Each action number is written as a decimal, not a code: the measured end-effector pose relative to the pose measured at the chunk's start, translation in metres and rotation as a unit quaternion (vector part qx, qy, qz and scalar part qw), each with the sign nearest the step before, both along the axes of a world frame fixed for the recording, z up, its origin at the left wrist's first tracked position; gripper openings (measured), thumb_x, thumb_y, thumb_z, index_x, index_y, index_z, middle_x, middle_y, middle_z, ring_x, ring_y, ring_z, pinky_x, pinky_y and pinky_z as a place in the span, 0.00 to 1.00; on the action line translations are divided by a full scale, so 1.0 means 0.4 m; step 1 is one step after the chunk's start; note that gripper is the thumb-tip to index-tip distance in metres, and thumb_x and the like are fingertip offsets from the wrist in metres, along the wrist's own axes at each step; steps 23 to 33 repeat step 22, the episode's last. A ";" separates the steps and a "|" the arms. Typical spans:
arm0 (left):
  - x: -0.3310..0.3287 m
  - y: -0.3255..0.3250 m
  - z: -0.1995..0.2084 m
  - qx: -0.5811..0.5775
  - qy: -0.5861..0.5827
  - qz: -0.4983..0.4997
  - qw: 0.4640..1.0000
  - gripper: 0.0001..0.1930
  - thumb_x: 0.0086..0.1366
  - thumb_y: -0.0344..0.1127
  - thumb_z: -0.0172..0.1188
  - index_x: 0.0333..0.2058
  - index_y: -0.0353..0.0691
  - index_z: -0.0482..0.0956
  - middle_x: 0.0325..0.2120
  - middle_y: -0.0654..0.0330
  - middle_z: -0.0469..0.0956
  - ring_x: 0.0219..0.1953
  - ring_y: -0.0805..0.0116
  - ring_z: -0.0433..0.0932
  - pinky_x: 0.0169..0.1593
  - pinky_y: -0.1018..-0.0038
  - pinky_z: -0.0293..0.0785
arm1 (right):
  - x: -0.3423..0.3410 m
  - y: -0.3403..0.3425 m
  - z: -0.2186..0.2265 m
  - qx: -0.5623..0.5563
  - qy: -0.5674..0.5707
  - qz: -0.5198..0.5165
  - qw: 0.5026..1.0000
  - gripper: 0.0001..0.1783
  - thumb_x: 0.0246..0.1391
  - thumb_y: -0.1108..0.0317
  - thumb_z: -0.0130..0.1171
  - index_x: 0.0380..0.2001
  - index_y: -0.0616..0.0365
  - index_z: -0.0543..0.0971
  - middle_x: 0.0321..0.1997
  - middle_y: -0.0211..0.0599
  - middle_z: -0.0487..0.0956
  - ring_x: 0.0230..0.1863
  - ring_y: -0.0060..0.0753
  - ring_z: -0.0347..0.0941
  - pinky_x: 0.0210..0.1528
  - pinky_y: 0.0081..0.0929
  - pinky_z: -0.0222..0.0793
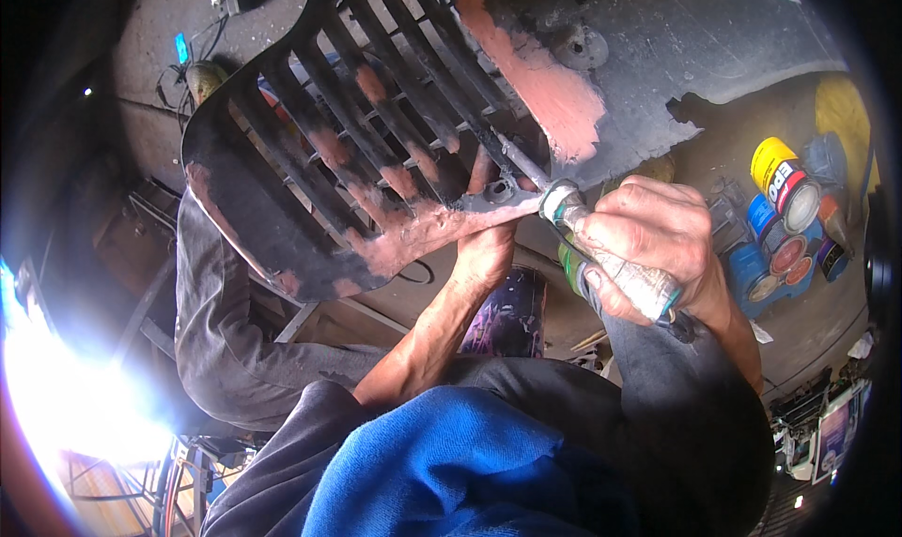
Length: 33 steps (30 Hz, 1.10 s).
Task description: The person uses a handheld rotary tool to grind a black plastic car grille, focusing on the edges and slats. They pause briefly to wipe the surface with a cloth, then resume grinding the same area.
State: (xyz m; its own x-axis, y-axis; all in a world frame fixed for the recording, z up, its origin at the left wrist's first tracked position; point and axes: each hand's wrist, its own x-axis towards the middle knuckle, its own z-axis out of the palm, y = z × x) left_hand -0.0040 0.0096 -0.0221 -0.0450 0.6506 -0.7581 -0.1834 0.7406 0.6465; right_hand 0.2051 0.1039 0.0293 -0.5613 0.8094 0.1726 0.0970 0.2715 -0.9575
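A black car grille (254, 161) with long slots and pinkish filler patches lies tilted across the upper middle. My right hand (653, 232) is closed round the taped handle of a soldering iron (615, 264), its metal shaft slanting up-left over the grille's lower right corner, close to a mounting hole. Whether the tip touches the plastic I cannot tell. My left hand (486, 253) reaches beneath that same corner and grips it, a finger showing through a slot; the rest of its fingers are hidden behind the grille.
Cans, one of them yellow and black (780, 171), and a blue container (752, 279) stand on the floor at right. A dark patterned can (512, 311) is below the grille. A grey panel with pink filler (639, 67) adjoins it. Bright light glares at lower left.
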 end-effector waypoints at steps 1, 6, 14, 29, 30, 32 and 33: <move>0.000 -0.003 0.001 -0.001 -0.004 0.005 1.000 0.37 0.73 0.41 0.61 0.74 0.40 0.53 0.64 0.54 0.69 0.62 0.65 0.70 0.64 0.68 0.69 | 0.000 0.000 0.000 0.000 -0.001 0.003 1.000 0.23 0.31 0.75 0.69 0.38 0.61 0.83 0.27 0.40 0.78 0.27 0.41 0.79 0.28 0.34 0.77; 0.004 0.000 0.002 -0.002 -0.007 0.006 1.000 0.36 0.73 0.38 0.59 0.74 0.40 0.52 0.65 0.53 0.68 0.63 0.64 0.70 0.65 0.68 0.69 | 0.003 0.002 -0.001 0.001 -0.003 0.007 1.000 0.23 0.31 0.74 0.69 0.38 0.61 0.83 0.27 0.40 0.78 0.27 0.41 0.79 0.28 0.34 0.77; 0.000 -0.003 0.004 0.002 -0.007 -0.005 1.000 0.36 0.73 0.35 0.58 0.74 0.40 0.52 0.65 0.53 0.68 0.63 0.65 0.70 0.65 0.69 0.69 | 0.002 0.006 0.000 0.000 -0.004 0.017 1.000 0.23 0.31 0.74 0.69 0.38 0.60 0.82 0.27 0.39 0.79 0.28 0.41 0.80 0.29 0.34 0.77; 0.000 0.004 0.007 -0.003 0.022 -0.026 0.999 0.44 0.72 0.51 0.61 0.76 0.43 0.47 0.62 0.52 0.71 0.63 0.63 0.71 0.67 0.67 0.67 | 0.000 0.007 0.008 -0.014 -0.012 0.012 1.000 0.24 0.29 0.75 0.70 0.39 0.59 0.82 0.27 0.39 0.78 0.28 0.42 0.80 0.29 0.34 0.77; 0.000 0.004 0.007 -0.003 0.022 -0.026 0.999 0.44 0.72 0.51 0.61 0.76 0.43 0.47 0.62 0.52 0.71 0.63 0.63 0.71 0.67 0.67 0.67 | 0.000 0.007 0.008 -0.014 -0.012 0.012 1.000 0.24 0.29 0.75 0.70 0.39 0.59 0.82 0.27 0.39 0.78 0.28 0.42 0.80 0.29 0.34 0.77; 0.000 0.004 0.007 -0.003 0.022 -0.026 0.999 0.44 0.72 0.51 0.61 0.76 0.43 0.47 0.62 0.52 0.71 0.63 0.63 0.71 0.67 0.67 0.67 | 0.000 0.007 0.008 -0.014 -0.012 0.012 1.000 0.24 0.29 0.75 0.70 0.39 0.59 0.82 0.27 0.39 0.78 0.28 0.42 0.80 0.29 0.34 0.77; 0.000 0.004 0.007 -0.003 0.022 -0.026 0.999 0.44 0.72 0.51 0.61 0.76 0.43 0.47 0.62 0.52 0.71 0.63 0.63 0.71 0.67 0.67 0.67 | 0.000 0.007 0.008 -0.014 -0.012 0.012 1.000 0.24 0.29 0.75 0.70 0.39 0.59 0.82 0.27 0.39 0.78 0.28 0.42 0.80 0.29 0.34 0.77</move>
